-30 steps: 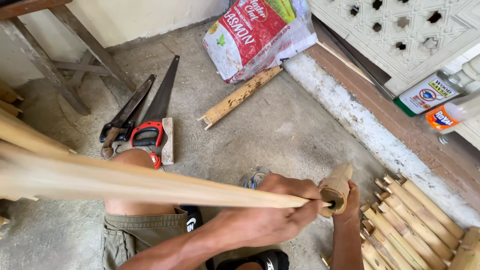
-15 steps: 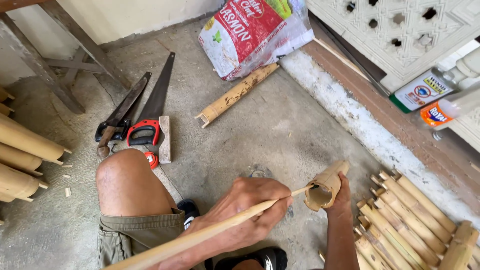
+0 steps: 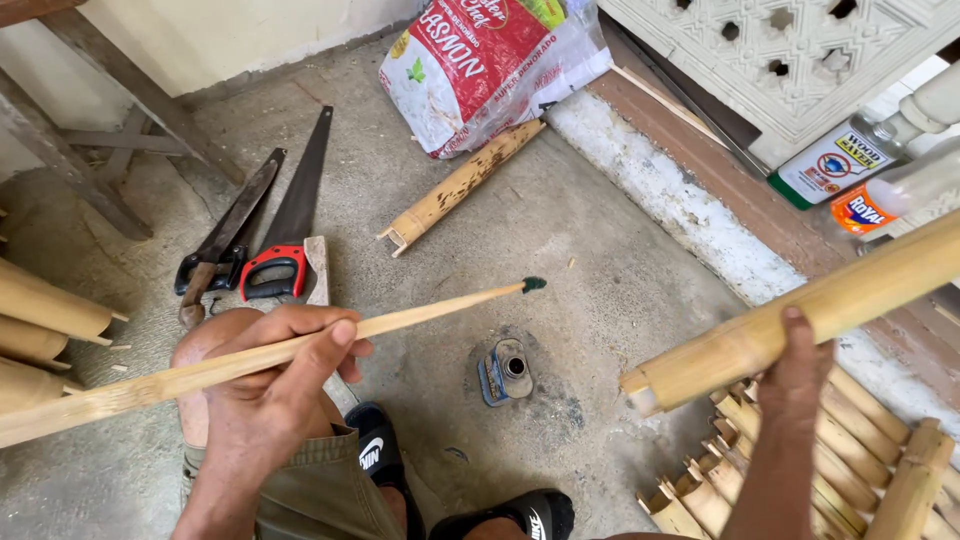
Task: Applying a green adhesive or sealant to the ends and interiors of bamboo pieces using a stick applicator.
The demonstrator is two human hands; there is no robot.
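While the left hand (image 3: 285, 385) grips a long thin bamboo stick (image 3: 300, 340) near its middle, the stick's far tip (image 3: 533, 285), coated dark green, points out over the concrete floor (image 3: 560, 230). The right hand (image 3: 795, 375) is closed around a thick bamboo tube (image 3: 800, 315), held slanted with its open cut end toward the lower left. Between the two hands, on the floor, stands a small blue tin (image 3: 505, 370) with its round mouth open and a dark stain around it; its contents cannot be made out. Under the right hand lies a row of cut bamboo pieces (image 3: 860, 450), side by side. Farther off on the floor are two handsaws (image 3: 270, 225), one with a red and black handle, a short bamboo length (image 3: 460, 185) and a red and white plastic sack (image 3: 485, 65), bulging, its contents hidden. At upper right two plastic bottles (image 3: 870, 170) lie tilted on a brown ledge, one with a green base, one with an orange label. More bamboo ends (image 3: 50, 320) show at the left edge.
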